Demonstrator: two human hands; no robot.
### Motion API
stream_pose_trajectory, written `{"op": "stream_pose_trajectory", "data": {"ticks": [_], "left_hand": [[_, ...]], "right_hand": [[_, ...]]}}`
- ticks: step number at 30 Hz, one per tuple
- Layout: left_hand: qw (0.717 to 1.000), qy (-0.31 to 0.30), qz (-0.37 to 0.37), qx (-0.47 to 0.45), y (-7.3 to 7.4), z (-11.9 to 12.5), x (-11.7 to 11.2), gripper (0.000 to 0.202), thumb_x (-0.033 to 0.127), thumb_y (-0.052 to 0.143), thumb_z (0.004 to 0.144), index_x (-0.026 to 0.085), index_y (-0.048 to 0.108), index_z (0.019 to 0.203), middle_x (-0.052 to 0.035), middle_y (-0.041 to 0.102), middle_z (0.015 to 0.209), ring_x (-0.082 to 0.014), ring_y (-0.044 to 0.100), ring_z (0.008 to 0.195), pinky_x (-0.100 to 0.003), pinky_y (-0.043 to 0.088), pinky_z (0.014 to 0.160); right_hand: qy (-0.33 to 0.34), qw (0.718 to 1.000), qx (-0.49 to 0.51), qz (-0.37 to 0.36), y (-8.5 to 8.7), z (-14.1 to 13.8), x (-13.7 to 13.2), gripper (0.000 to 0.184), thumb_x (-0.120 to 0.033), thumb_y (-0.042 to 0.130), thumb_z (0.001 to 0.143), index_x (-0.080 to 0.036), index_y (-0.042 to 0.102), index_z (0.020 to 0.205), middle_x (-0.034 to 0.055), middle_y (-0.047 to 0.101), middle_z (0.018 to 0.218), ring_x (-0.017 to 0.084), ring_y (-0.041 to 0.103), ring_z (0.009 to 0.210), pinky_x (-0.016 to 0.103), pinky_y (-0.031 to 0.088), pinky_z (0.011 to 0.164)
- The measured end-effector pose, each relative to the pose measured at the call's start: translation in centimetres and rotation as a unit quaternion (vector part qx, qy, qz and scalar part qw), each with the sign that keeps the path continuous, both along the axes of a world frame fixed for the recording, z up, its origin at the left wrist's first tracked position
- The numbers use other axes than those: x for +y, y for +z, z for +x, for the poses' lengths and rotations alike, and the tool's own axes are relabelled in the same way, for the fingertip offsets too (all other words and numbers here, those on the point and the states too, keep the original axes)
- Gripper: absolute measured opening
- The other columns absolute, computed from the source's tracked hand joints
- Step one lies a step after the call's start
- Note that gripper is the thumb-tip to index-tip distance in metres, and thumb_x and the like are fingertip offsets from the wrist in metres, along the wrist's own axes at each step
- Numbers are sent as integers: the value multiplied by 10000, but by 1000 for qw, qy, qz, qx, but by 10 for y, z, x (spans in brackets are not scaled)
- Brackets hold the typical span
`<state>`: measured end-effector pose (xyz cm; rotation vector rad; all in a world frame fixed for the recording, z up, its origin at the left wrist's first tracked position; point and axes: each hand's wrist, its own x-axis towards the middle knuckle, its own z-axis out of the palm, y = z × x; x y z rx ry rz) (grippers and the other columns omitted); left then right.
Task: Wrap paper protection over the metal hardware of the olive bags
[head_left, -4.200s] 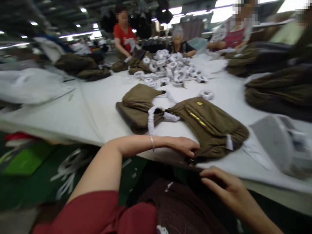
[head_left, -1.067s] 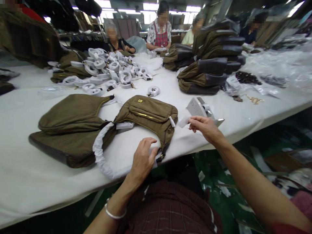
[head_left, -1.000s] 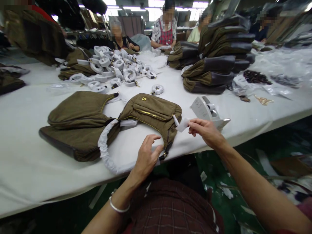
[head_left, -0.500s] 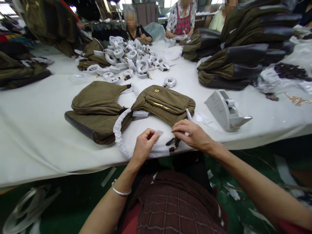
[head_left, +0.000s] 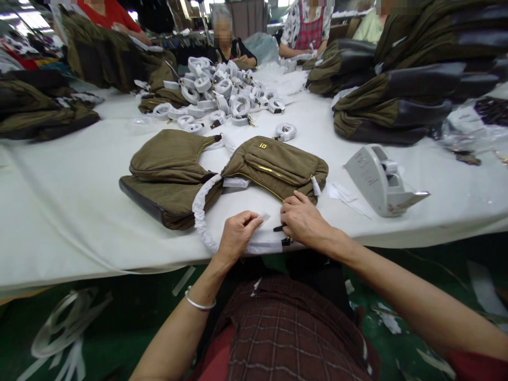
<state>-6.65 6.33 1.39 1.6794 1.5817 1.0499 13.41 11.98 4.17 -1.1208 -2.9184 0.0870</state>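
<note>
Between the thumb and finger of my left hand [head_left: 237,233] is a small translucent strip of tape [head_left: 265,217]. My right hand [head_left: 304,218] is closed over the near end of an olive bag [head_left: 283,164], by the black strap end and its metal fitting [head_left: 286,241]. The bag lies flat, with a gold zip and a small gold emblem. A strap wrapped in white paper [head_left: 204,206] curves from it past my left hand. Another olive bag [head_left: 170,159] with a dark base rests on the left. What my right fingertips grip is partly hidden.
A grey tape dispenser [head_left: 377,182] stands at the right, with paper slips [head_left: 347,198] beside it. Coiled white-wrapped straps [head_left: 226,90] are heaped at the back. Stacked bags [head_left: 400,100] rise at the right; more bags [head_left: 43,111] lie left. Several people sit or stand across the table [head_left: 71,211].
My right hand has moved down and closed over the strap end of the bag. My left hand still pinches the tape. The whole view has shifted slightly, moving things rightward.
</note>
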Motion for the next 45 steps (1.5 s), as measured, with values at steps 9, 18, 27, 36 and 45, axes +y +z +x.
{"op": "stream_pose_trajectory", "data": {"ticks": [9,18,27,36,45], "left_hand": [[974,-89,103,180,-14,-16,3,153,270,602,913,204,739,910,-27,776,906,-150,705,797,-223,495,758],[942,-147,115,278,-11,-4,11,195,302,557,946,213,729,967,-14,775,939,-146,708,826,-215,505,739],[921,-173,97,336,-8,13,17,197,326,561,940,221,722,984,-21,772,958,-157,702,835,-222,490,707],[899,-189,65,390,2,41,20,204,321,530,952,205,697,931,-51,747,903,-178,672,803,-253,450,683],[904,-174,69,384,-10,65,31,137,237,509,944,190,638,932,-59,689,906,-195,611,880,-285,460,758]], "right_hand": [[-34,990,139,-20,-11,17,-2,132,-260,639,884,-220,762,862,41,718,877,201,617,948,457,223,1115],[-13,984,178,-2,-20,26,-2,92,-257,680,863,-217,763,856,53,720,898,212,620,990,510,211,1136],[-13,987,162,-16,-15,27,-6,89,-239,663,864,-216,749,871,51,716,888,221,616,1023,534,187,1152],[-27,976,211,-38,-8,53,-14,543,-216,644,823,-208,505,1348,115,611,1291,258,501,1272,565,224,1161],[-28,957,276,-80,-27,59,-14,590,-225,660,814,-166,485,1374,155,557,1366,261,472,1320,498,354,1125]]}}
